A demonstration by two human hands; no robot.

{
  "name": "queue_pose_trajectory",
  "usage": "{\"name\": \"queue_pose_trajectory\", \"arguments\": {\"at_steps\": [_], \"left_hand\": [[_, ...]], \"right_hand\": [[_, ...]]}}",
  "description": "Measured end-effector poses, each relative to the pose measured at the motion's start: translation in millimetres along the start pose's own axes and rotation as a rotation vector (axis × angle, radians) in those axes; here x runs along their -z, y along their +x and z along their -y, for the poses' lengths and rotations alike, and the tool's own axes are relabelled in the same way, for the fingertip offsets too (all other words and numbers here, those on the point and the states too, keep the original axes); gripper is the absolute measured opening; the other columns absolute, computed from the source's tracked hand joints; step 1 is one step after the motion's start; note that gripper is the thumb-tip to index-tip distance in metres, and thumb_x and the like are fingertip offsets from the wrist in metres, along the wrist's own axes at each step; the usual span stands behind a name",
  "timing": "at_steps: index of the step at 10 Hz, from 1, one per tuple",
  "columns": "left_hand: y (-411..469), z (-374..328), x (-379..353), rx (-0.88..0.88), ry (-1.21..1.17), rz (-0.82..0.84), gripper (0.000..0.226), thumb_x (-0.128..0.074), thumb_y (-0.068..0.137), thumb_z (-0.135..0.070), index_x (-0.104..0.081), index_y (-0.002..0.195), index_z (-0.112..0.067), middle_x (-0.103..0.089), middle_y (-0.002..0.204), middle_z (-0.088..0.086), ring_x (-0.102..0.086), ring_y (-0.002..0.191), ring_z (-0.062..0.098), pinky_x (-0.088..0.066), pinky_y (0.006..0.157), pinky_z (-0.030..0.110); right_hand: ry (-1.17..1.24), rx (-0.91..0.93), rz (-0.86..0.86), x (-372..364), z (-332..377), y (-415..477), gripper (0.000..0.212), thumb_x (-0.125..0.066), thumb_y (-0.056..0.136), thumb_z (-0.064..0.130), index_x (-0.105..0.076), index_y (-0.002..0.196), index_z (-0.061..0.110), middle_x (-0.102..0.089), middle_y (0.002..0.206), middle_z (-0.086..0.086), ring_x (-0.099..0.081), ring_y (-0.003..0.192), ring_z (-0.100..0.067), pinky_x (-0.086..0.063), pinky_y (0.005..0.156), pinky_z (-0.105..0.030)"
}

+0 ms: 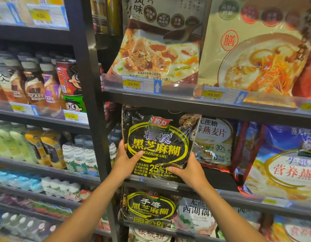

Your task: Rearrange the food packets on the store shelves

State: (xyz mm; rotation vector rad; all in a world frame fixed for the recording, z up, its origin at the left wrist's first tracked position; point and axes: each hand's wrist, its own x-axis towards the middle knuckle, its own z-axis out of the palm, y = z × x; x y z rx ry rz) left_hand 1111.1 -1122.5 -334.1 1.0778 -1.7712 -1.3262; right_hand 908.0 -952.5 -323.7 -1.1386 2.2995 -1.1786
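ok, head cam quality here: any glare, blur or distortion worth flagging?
Head view: wide-angle lens bows the dark metal shelf upright and shelf edges. Head view: glare streaks cross the glossy black sesame packet gripped by left hand and right hand, though its yellow print reads fine. Head view: the cream noodle-bowl packet top right and brown coffee bottles far left are smeared soft.

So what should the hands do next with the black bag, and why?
Probably slide the black bag further back onto the shelf. The left hand and right hand grip its lower corners, and its bottom sits right at the shelf's front edge.
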Motion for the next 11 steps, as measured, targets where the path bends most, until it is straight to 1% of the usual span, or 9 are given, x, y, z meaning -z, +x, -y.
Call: {"name": "queue_pose_trajectory", "arguments": {"at_steps": [2, 3, 5, 6, 7, 8, 9, 10, 11], "left_hand": [[1, 5, 5, 0.044, -0.078, -0.012, 0.111, -0.078, 0.067, -0.067, -0.017, 0.157, -0.044, -0.051, 0.151, -0.007, -0.056, 0.133, 0.023, -0.047, 0.111, 0.055], [-4, 2, 2, 0.050, -0.060, -0.035, 0.109, -0.078, 0.071, -0.065, -0.016, 0.158, -0.044, -0.049, 0.153, -0.006, -0.054, 0.135, 0.024, -0.046, 0.112, 0.056], [-14, -6, -1, 0.055, -0.036, -0.078, 0.094, -0.078, 0.088, -0.046, -0.019, 0.159, -0.037, -0.053, 0.149, -0.004, -0.055, 0.134, 0.026, -0.046, 0.112, 0.055], [-18, -10, -3, 0.055, -0.004, -0.098, 0.092, -0.077, 0.088, -0.046, -0.020, 0.160, -0.034, -0.054, 0.149, -0.003, -0.054, 0.135, 0.026, -0.045, 0.113, 0.055], [-24, -13, -6, 0.056, 0.084, -0.143, 0.098, -0.078, 0.082, -0.054, -0.024, 0.160, -0.026, -0.052, 0.152, 0.001, -0.053, 0.137, 0.029, -0.044, 0.113, 0.054], [-28, -12, -8, 0.051, 0.129, -0.159, 0.104, -0.074, 0.069, -0.072, -0.032, 0.153, -0.030, -0.055, 0.149, 0.001, -0.056, 0.134, 0.028, -0.047, 0.110, 0.055], [-39, -13, -14, -0.038, 0.209, -0.141, 0.102, -0.069, 0.065, -0.082, -0.034, 0.149, -0.036, -0.054, 0.148, 0.001, -0.059, 0.130, 0.033, -0.050, 0.107, 0.057], [-55, -22, -22, -0.071, 0.296, -0.154, 0.101, -0.076, 0.081, -0.061, -0.025, 0.160, -0.026, -0.035, 0.163, 0.006, -0.041, 0.146, 0.035, -0.038, 0.117, 0.057], [-80, -37, -38, -0.147, 0.479, -0.167, 0.102, -0.076, 0.087, -0.049, -0.013, 0.164, -0.026, -0.017, 0.172, 0.005, -0.018, 0.157, 0.030, -0.025, 0.125, 0.055]], "right_hand": [[0.001, 0.012, -0.004, -3, 4, 0, 0.069, -0.093, 0.069, 0.046, -0.045, 0.117, 0.032, -0.066, 0.123, 0.007, -0.063, 0.117, -0.019, -0.051, 0.089, -0.035], [0.006, 0.017, 0.009, 1, 1, -1, 0.071, -0.093, 0.068, 0.048, -0.044, 0.118, 0.032, -0.065, 0.125, 0.006, -0.062, 0.117, -0.019, -0.051, 0.092, -0.037], [0.002, 0.013, 0.050, 8, 1, -5, 0.073, -0.093, 0.068, 0.049, -0.046, 0.121, 0.031, -0.065, 0.123, 0.008, -0.063, 0.116, -0.018, -0.053, 0.095, -0.040], [0.003, 0.023, 0.064, 11, -2, -7, 0.076, -0.092, 0.068, 0.049, -0.049, 0.126, 0.029, -0.065, 0.125, 0.009, -0.063, 0.119, -0.017, -0.053, 0.098, -0.041], [-0.024, 0.057, 0.089, 21, -4, -12, 0.080, -0.090, 0.073, 0.047, -0.049, 0.137, 0.022, -0.061, 0.130, 0.009, -0.060, 0.123, -0.016, -0.050, 0.097, -0.034], [-0.068, 0.059, 0.094, 33, -6, -16, 0.085, -0.085, 0.078, 0.050, -0.044, 0.146, 0.019, -0.056, 0.136, 0.004, -0.057, 0.124, -0.017, -0.047, 0.097, -0.033], [-0.155, 0.053, 0.072, 50, -18, -24, 0.079, -0.075, 0.084, 0.058, -0.046, 0.147, 0.021, -0.051, 0.142, 0.000, -0.059, 0.123, -0.021, -0.050, 0.102, -0.039], [-0.204, 0.062, 0.083, 64, -24, -31, 0.062, -0.069, 0.089, 0.057, -0.055, 0.138, 0.024, -0.054, 0.138, 0.000, -0.061, 0.117, -0.019, -0.052, 0.101, -0.040], [-0.281, 0.098, 0.059, 90, -32, -40, 0.044, -0.067, 0.093, 0.049, -0.064, 0.129, 0.025, -0.056, 0.136, 0.000, -0.061, 0.118, -0.018, -0.051, 0.102, -0.039]]}}
